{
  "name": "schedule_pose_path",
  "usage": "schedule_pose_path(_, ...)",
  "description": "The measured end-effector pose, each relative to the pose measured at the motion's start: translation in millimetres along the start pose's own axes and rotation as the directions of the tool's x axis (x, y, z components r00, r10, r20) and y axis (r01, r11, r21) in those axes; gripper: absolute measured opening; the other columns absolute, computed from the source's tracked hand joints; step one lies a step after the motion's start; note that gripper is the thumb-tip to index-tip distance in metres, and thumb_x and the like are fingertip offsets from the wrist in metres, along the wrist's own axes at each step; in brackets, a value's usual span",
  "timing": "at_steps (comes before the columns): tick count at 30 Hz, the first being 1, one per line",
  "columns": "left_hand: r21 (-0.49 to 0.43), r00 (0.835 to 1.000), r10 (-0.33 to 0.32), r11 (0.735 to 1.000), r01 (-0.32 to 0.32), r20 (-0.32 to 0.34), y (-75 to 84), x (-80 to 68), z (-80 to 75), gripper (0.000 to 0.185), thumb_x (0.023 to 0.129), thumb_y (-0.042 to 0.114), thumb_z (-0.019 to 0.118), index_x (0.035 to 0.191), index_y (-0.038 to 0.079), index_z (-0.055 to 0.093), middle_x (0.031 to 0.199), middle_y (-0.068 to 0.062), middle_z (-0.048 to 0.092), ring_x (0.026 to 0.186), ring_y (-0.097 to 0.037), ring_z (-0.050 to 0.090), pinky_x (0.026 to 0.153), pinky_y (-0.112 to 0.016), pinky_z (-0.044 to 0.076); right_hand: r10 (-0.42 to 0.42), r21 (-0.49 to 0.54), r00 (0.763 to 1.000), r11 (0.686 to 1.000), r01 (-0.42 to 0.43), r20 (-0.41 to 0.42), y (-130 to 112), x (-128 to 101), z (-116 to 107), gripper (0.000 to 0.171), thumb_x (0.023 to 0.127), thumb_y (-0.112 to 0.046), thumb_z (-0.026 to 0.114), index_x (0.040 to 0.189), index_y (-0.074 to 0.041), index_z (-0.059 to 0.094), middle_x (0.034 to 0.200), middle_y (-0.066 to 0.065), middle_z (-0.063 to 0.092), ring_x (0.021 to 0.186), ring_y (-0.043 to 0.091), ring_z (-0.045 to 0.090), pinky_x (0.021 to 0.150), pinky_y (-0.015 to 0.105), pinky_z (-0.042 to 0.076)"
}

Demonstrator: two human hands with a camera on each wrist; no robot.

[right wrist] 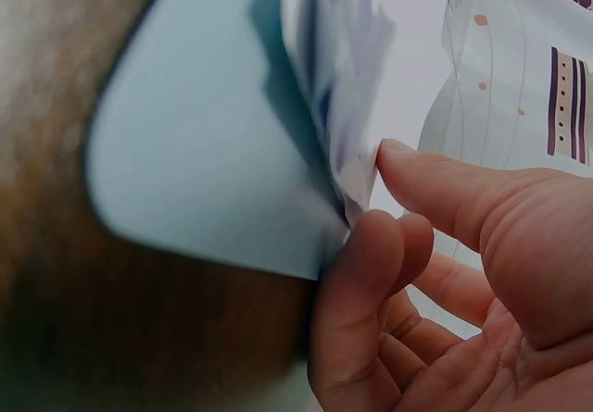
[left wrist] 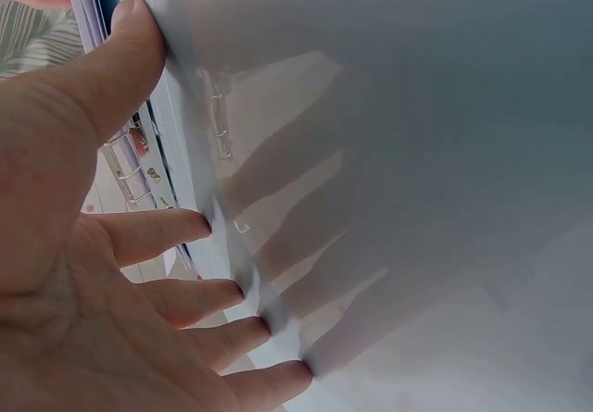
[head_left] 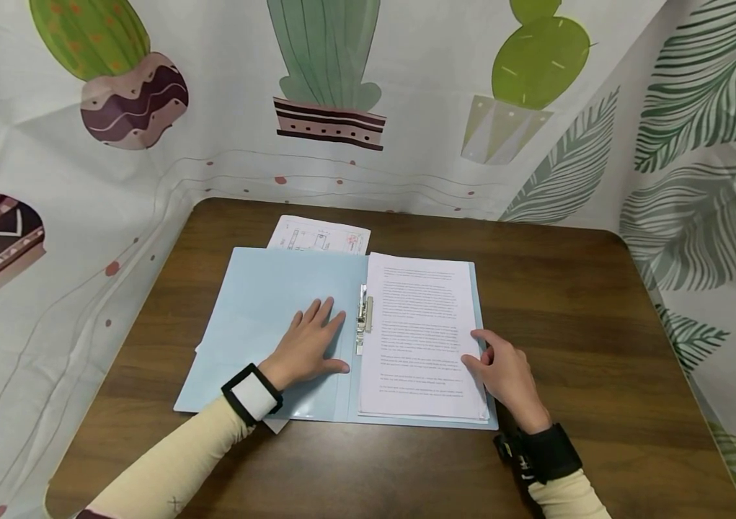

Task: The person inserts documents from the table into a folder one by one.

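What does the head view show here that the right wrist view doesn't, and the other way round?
Only the head view shows the left hand flat on the open folder's left flap, the metal clip and a loose sheet behind the folder. Only the right wrist view shows the fingers and thumb at the edge of the paper stack, lifting its corner. Both show the right hand, the stack and the wooden table.

Under both hands lies a pale blue folder [head_left: 264, 317] of smooth plastic with a slight sheen. Its clip [head_left: 364, 317], between the hands, is shiny metal. The printed sheets [head_left: 416, 331] at the right hand [head_left: 504, 375] are matt white paper. The table [head_left: 601, 324] is dark wood-grain, smooth and softly glossy. Printed cloth [head_left: 406, 130] hangs beyond.
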State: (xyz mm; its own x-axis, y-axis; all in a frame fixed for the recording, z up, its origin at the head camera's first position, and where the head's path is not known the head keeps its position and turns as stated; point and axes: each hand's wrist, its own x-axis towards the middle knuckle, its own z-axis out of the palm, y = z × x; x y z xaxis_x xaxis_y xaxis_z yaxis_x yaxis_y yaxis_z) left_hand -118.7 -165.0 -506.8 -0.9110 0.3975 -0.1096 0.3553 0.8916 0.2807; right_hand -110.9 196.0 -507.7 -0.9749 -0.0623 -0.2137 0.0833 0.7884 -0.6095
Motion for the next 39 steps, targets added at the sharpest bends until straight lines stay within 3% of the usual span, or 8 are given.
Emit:
schedule_pose_path(18, -0.020, 1.000, -0.006, 1.000, 0.006, -0.005, -1.5, -3.6, 0.9, 0.100, 0.077, 0.055, 0.086, 0.151, -0.001, 0.048, 0.162, -0.030, 0.028, 0.150, -0.052, 0.024, 0.111, -0.072, 0.028, -0.021, -0.008, 0.999, 1.000, 0.021, 0.039, -3.2, 1.0, -6.0, 0.055, 0.095, -0.019, 0.075, 0.143, -0.004, 0.056, 0.076, 0.008, 0.052, 0.060, 0.020, 0.049, 0.050, 0.029, 0.039)
schedule_pose_path(23, -0.022, 1.000, -0.008, 1.000, 0.008, -0.002, -2.2, -3.0, 1.5, 0.100, 0.077, 0.055, 0.085, 0.151, -0.001, 0.048, 0.163, -0.030, 0.027, 0.150, -0.052, 0.023, 0.112, -0.072, 0.027, -0.032, -0.005, 0.999, 0.999, 0.032, 0.019, -7.4, 7.0, -18.9, 0.053, 0.098, -0.022, 0.071, 0.145, -0.004, 0.054, 0.080, 0.009, 0.058, 0.057, 0.020, 0.054, 0.049, 0.030, 0.043)
schedule_pose_path(27, -0.031, 1.000, -0.004, 1.000, 0.004, -0.001, -3.9, -3.3, 1.5, 0.100, 0.077, 0.055, 0.085, 0.151, -0.001, 0.047, 0.162, -0.031, 0.027, 0.150, -0.052, 0.022, 0.111, -0.072, 0.027, -0.079, 0.018, 0.996, 0.997, 0.080, -0.037, -17.7, 22.2, -37.8, 0.050, 0.101, -0.023, 0.068, 0.145, -0.005, 0.054, 0.091, 0.014, 0.064, 0.058, 0.025, 0.063, 0.050, 0.031, 0.048)
schedule_pose_path(33, -0.046, 1.000, -0.001, 0.999, 0.001, 0.001, -8.1, -3.5, 2.2, 0.100, 0.078, 0.055, 0.084, 0.152, -0.001, 0.046, 0.163, -0.030, 0.025, 0.150, -0.052, 0.021, 0.112, -0.072, 0.026, -0.166, 0.046, 0.983, 0.984, 0.170, -0.082, -46.6, 60.7, -67.4, 0.050, 0.103, -0.027, 0.065, 0.147, -0.005, 0.053, 0.112, 0.019, 0.066, 0.079, 0.033, 0.070, 0.062, 0.035, 0.056)
schedule_pose_path(36, -0.059, 1.000, -0.004, 0.998, 0.004, 0.011, -9.3, -4.1, 1.7, 0.100, 0.079, 0.054, 0.084, 0.153, 0.000, 0.045, 0.164, -0.030, 0.024, 0.151, -0.052, 0.020, 0.113, -0.071, 0.025, -0.194, 0.057, 0.979, 0.979, 0.198, -0.070, -63.8, 81.6, -77.9, 0.054, 0.103, -0.032, 0.063, 0.149, -0.006, 0.051, 0.124, 0.019, 0.065, 0.102, 0.034, 0.068, 0.078, 0.043, 0.057)
schedule_pose_path(39, -0.077, 1.000, 0.003, 0.997, -0.002, 0.013, -8.9, -5.1, 0.1, 0.100, 0.079, 0.053, 0.084, 0.153, -0.001, 0.045, 0.164, -0.030, 0.024, 0.151, -0.052, 0.019, 0.113, -0.071, 0.024, -0.217, 0.051, 0.975, 0.974, 0.220, -0.055, -81.2, 101.3, -85.0, 0.058, 0.103, -0.036, 0.063, 0.151, -0.006, 0.049, 0.135, 0.021, 0.062, 0.123, 0.037, 0.060, 0.097, 0.051, 0.050)
